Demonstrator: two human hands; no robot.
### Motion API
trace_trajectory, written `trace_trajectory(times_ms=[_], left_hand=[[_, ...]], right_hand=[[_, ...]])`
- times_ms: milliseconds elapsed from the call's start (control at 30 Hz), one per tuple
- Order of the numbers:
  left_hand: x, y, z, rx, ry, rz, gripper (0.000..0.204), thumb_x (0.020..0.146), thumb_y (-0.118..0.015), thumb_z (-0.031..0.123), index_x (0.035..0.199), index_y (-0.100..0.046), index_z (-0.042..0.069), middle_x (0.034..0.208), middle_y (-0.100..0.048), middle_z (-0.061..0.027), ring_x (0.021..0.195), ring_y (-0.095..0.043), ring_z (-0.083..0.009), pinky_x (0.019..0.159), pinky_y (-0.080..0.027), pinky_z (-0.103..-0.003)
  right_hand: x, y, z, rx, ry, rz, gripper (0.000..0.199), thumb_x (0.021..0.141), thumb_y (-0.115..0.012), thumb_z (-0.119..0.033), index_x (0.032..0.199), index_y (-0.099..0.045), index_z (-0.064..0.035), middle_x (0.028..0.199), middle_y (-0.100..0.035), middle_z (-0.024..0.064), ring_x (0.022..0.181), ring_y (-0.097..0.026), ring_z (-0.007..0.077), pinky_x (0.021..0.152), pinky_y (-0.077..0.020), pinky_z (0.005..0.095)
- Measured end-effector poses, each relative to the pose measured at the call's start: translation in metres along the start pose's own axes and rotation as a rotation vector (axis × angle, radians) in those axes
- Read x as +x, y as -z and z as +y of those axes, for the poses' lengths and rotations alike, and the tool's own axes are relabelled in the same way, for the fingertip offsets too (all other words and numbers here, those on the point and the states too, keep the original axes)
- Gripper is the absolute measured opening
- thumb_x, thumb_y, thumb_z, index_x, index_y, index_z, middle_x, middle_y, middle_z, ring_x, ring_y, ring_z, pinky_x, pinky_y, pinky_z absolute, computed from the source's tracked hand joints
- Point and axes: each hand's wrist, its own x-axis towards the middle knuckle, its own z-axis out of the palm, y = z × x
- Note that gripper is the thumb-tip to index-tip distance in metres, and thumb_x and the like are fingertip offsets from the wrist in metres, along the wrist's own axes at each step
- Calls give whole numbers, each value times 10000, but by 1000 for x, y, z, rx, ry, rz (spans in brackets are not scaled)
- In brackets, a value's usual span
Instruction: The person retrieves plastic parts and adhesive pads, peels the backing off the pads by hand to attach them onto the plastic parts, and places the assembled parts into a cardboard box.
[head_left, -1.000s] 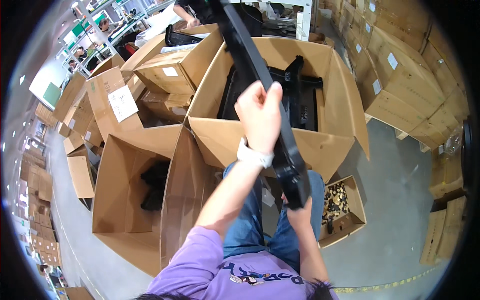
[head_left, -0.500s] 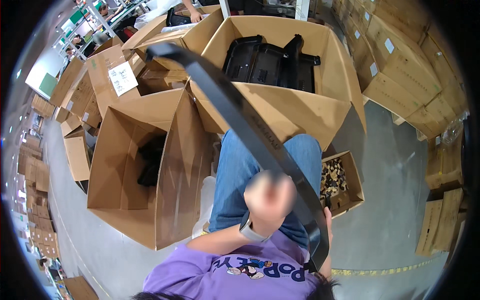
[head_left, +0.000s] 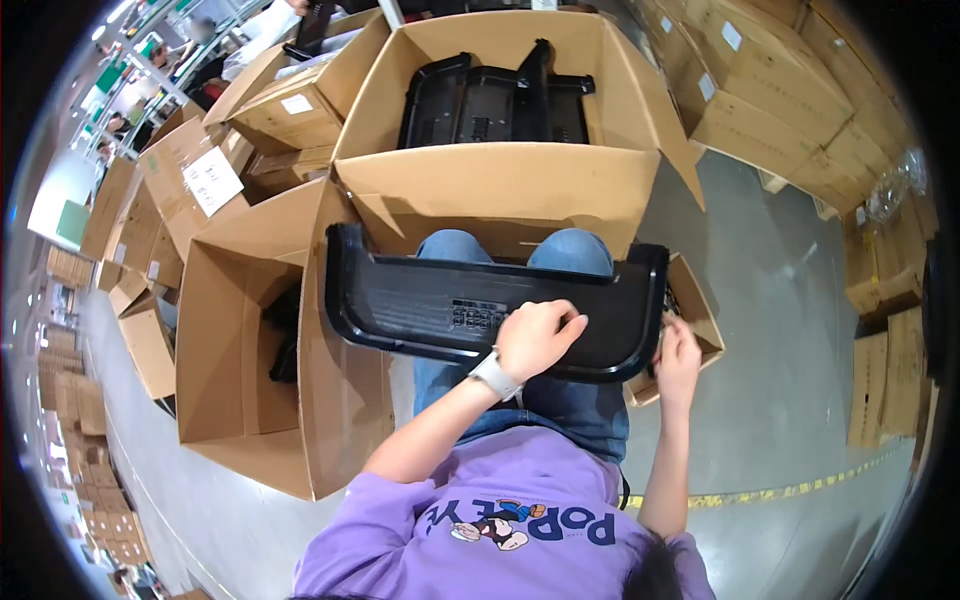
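A long black moulded plastic panel, with raised rims and upturned ends, lies across my knees with its broad face up. My left hand rests on the panel right of its middle, fingers curled under and thumb held out; what its fingers hold, if anything, is hidden. Just off the panel's right end, my right hand has its fingers pinched together beside the rim. Anything in that pinch is too small to make out. A small cardboard box stands under this hand, partly covered by the panel.
Ahead stands a large open carton with several similar black panels upright in it. On the left is another open carton with dark parts inside. Stacked boxes line the right side. Another person's hand shows at the far left.
The panel has turned from a steep, edge-on slant to lying level across my knees, face up. My right hand has come up from behind it to its right end.
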Motion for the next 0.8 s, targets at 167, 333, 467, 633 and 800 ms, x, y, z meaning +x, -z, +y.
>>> trace_trajectory(times_ms=[167,333,467,633,800], left_hand=[[-34,35,-23,399,-417,-311,353,724,-719,418,841,-637,96,683,-616,-72,619,-627,-267,548,-488,-365],[-25,18,-47,355,-684,-227,158,766,-660,183,694,-547,99,631,-514,-44,587,-602,-213,497,-470,-344],[-5,6,-45,431,-722,-146,203,761,-673,214,667,-541,93,625,-529,-36,565,-613,-211,488,-491,-349],[11,16,-29,240,-607,-93,193,766,-690,227,684,-595,80,655,-594,-68,580,-628,-226,499,-483,-353],[11,52,-24,-535,-174,227,84,822,-657,125,792,-637,49,532,-473,-26,470,-449,-97,454,-346,-260]], right_hand=[[10,7,-26,429,0,80,233,978,-439,-177,1114,-533,-13,764,-536,36,565,-428,79,486,-360,249],[12,-16,-60,876,-74,-254,307,944,-419,-120,1225,-465,-5,959,-567,134,650,-495,150,547,-443,304],[17,-55,-80,801,4,-438,288,961,-492,-153,1198,-475,10,975,-608,146,658,-559,150,584,-491,283],[22,-87,-98,702,15,-530,215,955,-539,-189,1059,-544,-1,879,-643,116,565,-549,112,520,-460,225],[20,-101,-101,647,-78,-560,153,943,-545,-158,958,-591,-13,716,-625,97,431,-450,60,401,-347,171]])
